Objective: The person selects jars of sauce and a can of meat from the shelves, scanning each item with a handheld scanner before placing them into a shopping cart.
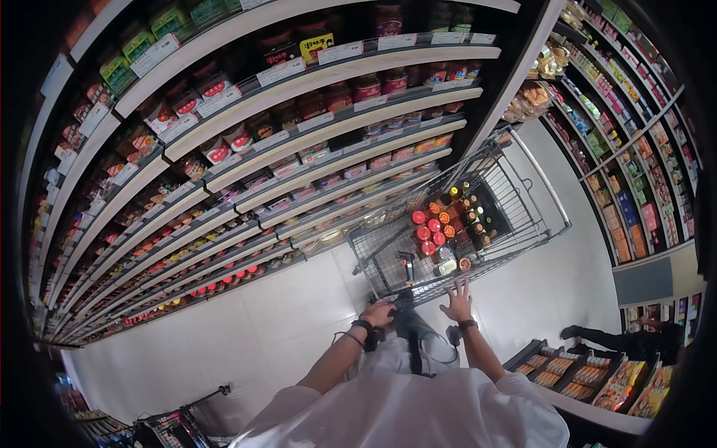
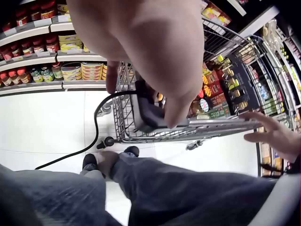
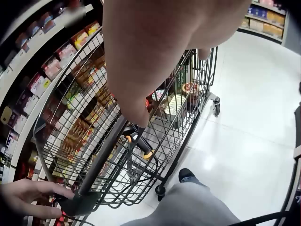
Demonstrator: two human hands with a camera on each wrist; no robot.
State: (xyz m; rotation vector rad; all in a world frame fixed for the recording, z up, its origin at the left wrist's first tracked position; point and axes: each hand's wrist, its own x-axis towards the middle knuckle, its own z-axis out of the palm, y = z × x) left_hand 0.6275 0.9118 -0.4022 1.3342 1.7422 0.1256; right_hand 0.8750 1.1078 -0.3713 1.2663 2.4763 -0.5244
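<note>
A wire shopping cart (image 1: 523, 239) stands in front of me. My left hand (image 1: 379, 313) grips the black corner piece (image 2: 149, 113) of its rim, thumb on one side and fingers on the other. With fingers straight and spread, my right hand (image 1: 458, 302) rests on the cart's side rail (image 2: 221, 123). Inside the cart are red-lidded jars (image 1: 426, 233), several dark bottles (image 1: 478, 216) and a pale-topped tin (image 3: 176, 104). A black-and-orange item (image 3: 141, 143) sits near the cart's end.
Tall shelves (image 1: 321, 123) of jars and packets run along the left. More shelves (image 1: 642, 179) stand at the right, with a low snack display (image 1: 582, 373) and a person in dark clothes (image 1: 627, 340) nearby. A black cable (image 2: 96, 125) hangs by my left wrist.
</note>
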